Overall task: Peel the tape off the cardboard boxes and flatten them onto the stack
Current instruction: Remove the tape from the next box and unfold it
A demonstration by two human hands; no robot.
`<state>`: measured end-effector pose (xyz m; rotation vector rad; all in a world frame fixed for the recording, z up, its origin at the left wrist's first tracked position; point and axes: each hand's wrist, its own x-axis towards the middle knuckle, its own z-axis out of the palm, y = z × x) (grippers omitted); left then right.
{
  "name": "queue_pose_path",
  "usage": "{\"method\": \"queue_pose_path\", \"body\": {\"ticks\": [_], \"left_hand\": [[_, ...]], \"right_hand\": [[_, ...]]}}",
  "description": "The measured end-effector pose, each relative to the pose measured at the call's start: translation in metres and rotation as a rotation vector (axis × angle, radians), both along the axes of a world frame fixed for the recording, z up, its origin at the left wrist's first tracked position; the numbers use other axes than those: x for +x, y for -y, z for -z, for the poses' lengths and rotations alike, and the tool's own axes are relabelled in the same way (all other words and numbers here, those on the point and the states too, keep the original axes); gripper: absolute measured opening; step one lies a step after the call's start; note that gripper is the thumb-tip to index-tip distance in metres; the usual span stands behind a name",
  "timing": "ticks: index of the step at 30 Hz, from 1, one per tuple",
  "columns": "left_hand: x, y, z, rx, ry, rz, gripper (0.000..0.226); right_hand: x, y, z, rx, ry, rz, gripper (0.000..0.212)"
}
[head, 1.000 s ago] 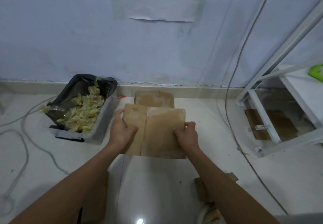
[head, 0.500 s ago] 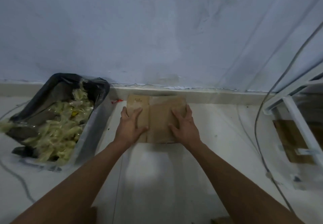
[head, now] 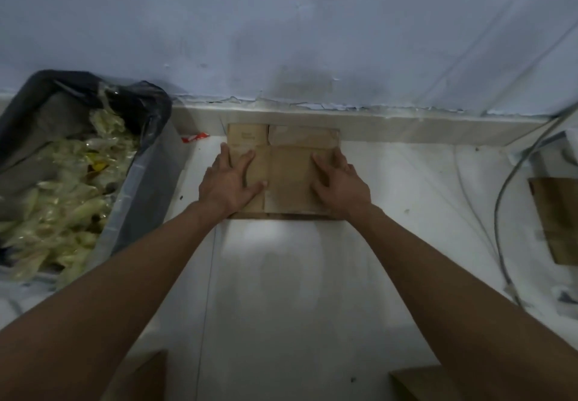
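A flattened cardboard box (head: 283, 169) is seen lying on the white floor (head: 281, 275), with its far edge against the skirting at the foot of the pale wall (head: 281, 25). A darker edge of cardboard is visible just under its near side, so it seems to be laid on a stack, but the number of pieces below cannot be told.

The left hand (head: 230, 183) is placed flat on the left part of the box, its fingers (head: 245, 161) straight and spread apart. The right hand (head: 339, 183) is pressed on the right part in the same way, with its fingers (head: 322, 163) stretched and slightly spread. Nothing is pinched by either hand.

To the left, a grey bin (head: 137, 194) lined with a dark bag is standing near the box, filled with crumpled yellowish tape strips (head: 59, 200). A small red and white scrap (head: 195, 137) is lying between the bin and the box. At the right edge another brown cardboard piece (head: 556, 219) is seen, and a grey cable (head: 503, 200) is curved beside it.
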<state>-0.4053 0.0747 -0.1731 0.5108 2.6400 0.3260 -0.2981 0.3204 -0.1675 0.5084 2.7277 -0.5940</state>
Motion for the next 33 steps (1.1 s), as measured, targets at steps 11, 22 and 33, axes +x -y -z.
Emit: {"method": "queue_pose_path", "body": {"ticks": [11, 22, 33], "left_hand": [[0.024, -0.005, -0.061, -0.162, -0.086, 0.068, 0.094], [0.161, 0.015, -0.107, -0.073, -0.058, 0.287, 0.083], [0.293, -0.068, -0.145, -0.066, -0.011, 0.516, 0.079]], "right_hand": [[-0.016, 0.004, -0.075, 0.104, 0.14, -0.053, 0.05], [0.175, -0.015, -0.139, 0.009, 0.667, -0.212, 0.066], [0.282, -0.03, -0.161, 0.165, 0.83, -0.317, 0.092]]}}
